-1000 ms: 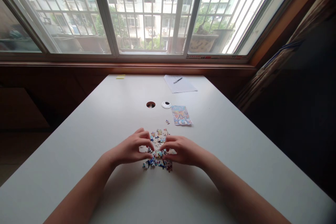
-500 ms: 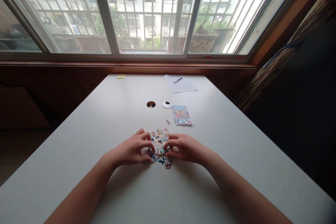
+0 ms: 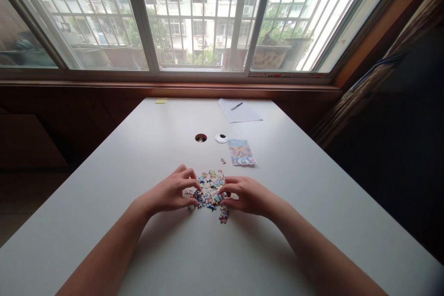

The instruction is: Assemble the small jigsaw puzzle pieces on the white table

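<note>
With the jigsaw pieces (image 3: 210, 189) heaped on the table (image 3: 208, 259) between your left hand (image 3: 173, 192) and right hand (image 3: 248, 194), fingers curved and thumbs parted from them, I'd nudge low and super lightly from both sides so nothing flips or stacks up.

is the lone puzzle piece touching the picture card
Apart: the head view shows white tabletop between the lone puzzle piece and the picture card.
</note>
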Demonstrator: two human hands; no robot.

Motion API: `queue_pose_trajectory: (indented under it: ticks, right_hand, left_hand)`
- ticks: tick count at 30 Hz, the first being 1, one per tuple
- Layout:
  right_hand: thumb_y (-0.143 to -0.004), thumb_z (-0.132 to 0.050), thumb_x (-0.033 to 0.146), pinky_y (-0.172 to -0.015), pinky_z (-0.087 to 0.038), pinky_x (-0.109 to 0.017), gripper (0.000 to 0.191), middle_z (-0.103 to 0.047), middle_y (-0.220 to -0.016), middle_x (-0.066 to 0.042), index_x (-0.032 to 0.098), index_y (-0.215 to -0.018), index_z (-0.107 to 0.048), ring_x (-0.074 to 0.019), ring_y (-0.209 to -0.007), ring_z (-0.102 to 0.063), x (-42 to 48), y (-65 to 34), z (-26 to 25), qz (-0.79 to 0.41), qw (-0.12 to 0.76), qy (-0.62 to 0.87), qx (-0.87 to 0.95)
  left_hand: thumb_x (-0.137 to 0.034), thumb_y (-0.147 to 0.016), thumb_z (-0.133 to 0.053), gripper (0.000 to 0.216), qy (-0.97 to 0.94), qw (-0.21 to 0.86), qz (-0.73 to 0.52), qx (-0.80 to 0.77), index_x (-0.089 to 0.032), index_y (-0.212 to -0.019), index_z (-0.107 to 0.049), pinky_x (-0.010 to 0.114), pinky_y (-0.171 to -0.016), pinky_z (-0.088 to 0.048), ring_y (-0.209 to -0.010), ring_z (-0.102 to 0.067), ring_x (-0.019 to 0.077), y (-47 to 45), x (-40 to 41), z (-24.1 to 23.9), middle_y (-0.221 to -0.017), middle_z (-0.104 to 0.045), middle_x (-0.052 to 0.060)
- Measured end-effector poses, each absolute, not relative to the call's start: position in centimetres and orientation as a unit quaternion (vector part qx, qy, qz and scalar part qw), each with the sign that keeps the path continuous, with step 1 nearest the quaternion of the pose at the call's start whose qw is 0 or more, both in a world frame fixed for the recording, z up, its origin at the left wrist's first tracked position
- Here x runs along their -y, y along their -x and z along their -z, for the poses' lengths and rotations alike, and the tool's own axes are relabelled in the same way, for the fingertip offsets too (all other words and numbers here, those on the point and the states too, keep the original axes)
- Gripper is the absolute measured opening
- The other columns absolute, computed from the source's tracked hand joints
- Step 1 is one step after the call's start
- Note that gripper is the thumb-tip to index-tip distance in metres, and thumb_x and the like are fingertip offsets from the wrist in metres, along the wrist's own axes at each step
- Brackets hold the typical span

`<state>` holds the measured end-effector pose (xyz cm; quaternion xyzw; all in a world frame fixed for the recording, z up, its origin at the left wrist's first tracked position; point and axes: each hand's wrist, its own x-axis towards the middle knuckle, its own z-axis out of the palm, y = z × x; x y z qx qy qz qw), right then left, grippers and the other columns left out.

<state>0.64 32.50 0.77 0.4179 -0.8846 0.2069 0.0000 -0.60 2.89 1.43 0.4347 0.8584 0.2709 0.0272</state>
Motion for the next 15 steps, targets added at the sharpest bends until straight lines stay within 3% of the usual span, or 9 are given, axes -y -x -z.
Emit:
queue_pose_trajectory:
  ticks: [7,15]
  right_hand:
    - [-0.088,-0.071,0.031,-0.07,-0.043,-0.026,0.03,-0.068,-0.095,-0.002,0.032,-0.118,-0.07,-0.0162,-0.08,-0.063,-31.2,-1.9,-0.8,-0.195,-0.026,-0.44,0.876]
    - [-0.086,-0.072,0.028,-0.069,-0.042,-0.025,0.022,-0.068,-0.093,-0.001,0.03,-0.107,-0.073,-0.0153,-0.079,-0.063,-31.7,-1.7,-0.9,-0.189,-0.028,-0.429,0.883]
  left_hand:
    - [-0.028,-0.086,-0.073,0.027,-0.412,0.004,-0.258,-0.874,-0.028,-0.112,-0.067,0.036,-0.089,-0.045,-0.101,-0.047,0.0239,0.7,-2.4,-1.7,-0.106,-0.058,0.006]
    - [-0.036,-0.086,-0.074,0.027,-0.389,0.018,-0.247,-0.887,-0.029,-0.111,-0.068,0.036,-0.092,-0.044,-0.104,-0.046,0.0238,1.4,-1.9,-0.9,-0.108,-0.057,0.005]
